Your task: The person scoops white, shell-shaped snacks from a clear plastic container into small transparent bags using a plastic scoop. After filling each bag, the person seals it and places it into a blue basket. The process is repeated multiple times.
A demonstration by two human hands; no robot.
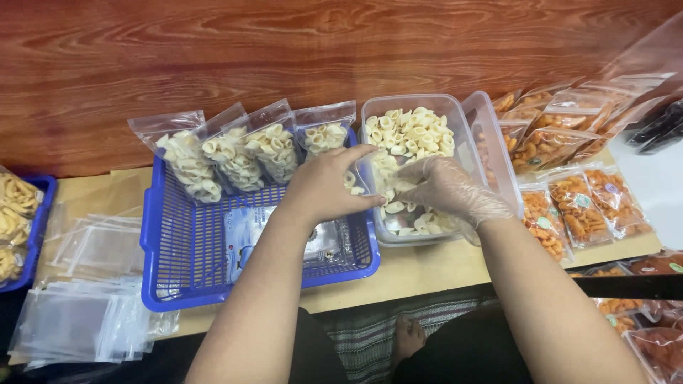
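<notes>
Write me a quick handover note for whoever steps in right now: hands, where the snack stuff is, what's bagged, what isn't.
Left hand: bare, holding a small clear bag at the edge of the clear tub.
Right hand: gloved, fingers in the tub of pale ring crackers.
Done: four filled bags stand along the back of the blue basket.
Left: the tub still holds plenty of crackers; empty bags lie left of the basket.
Orange snack packs lie to the right.
</notes>
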